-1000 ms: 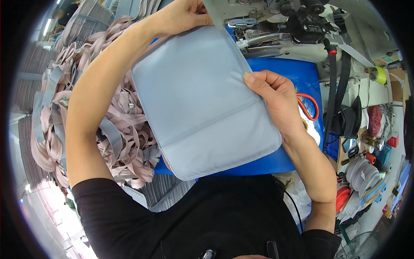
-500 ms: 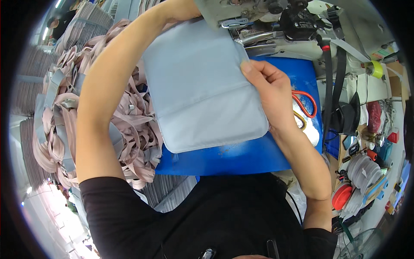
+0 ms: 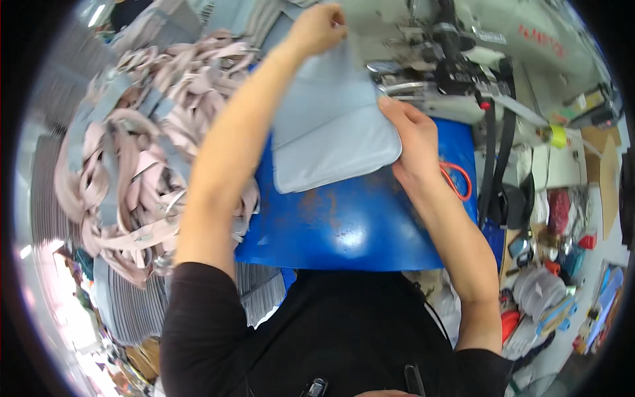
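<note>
**One grey panel, pinched at the right edge**

Over one blue table, near one sewing machine, a single grey fabric panel, tilted, with one crosswise seam in view and a blurred upper end. Two bare hands in all. At the panel's right edge, the right hand, grip pinching fabric, thumb uppermost. Near the panel's upper end, the left hand, fingers curled; cannot tell whether pinching fabric or merely close to it.

On the table's right side, one red loop handle. Beyond, one yellow-green roll. To the left, one heap of pink-and-grey straps, too tangled for a count, with at least two stacks of thin grey pieces nearby. Far right, several clear round containers, too blurred for an exact count or any contents.
</note>
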A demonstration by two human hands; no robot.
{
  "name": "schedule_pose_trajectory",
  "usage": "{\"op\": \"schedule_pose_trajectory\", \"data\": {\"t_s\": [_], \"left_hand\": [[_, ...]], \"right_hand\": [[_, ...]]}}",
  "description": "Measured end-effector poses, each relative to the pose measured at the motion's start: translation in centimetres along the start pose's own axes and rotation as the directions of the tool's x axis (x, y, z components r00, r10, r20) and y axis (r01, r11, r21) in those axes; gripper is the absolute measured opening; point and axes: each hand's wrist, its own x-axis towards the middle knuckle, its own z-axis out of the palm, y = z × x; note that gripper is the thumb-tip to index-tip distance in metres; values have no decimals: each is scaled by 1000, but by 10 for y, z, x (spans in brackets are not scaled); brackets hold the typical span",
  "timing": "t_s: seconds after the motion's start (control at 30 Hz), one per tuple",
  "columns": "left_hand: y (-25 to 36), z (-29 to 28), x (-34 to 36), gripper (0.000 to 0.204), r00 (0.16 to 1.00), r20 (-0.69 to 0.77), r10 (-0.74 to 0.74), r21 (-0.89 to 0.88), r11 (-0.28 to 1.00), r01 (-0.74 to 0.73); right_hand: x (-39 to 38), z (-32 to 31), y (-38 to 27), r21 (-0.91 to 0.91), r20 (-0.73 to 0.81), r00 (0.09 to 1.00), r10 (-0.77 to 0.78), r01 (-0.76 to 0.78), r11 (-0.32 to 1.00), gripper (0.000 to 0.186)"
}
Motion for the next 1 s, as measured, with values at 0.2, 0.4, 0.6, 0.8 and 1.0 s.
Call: {"op": "schedule_pose_trajectory", "data": {"t_s": [0.2,0.4,0.6,0.8,1.0], "left_hand": [[148,-19,-150,35,842,-536,-64,-315,940,-129],[153,-7,-168,28,933,-360,30,-150,985,-90],[143,-15,-152,16,884,-428,190,-158,947,-280],[152,-8,-147,17,860,-319,399,37,912,-409],[135,-10,-118,15,882,-293,369,37,926,-375]], "right_hand": [[5,10,1,-51,-51,998,-48,45,998,27],[-10,-1,2,-121,-66,997,-30,22,992,24],[-29,-7,18,-430,68,952,-297,296,853,16],[-42,-6,12,-137,-40,996,-85,79,987,14],[-13,3,14,-29,-69,993,-98,96,995,20]]}}
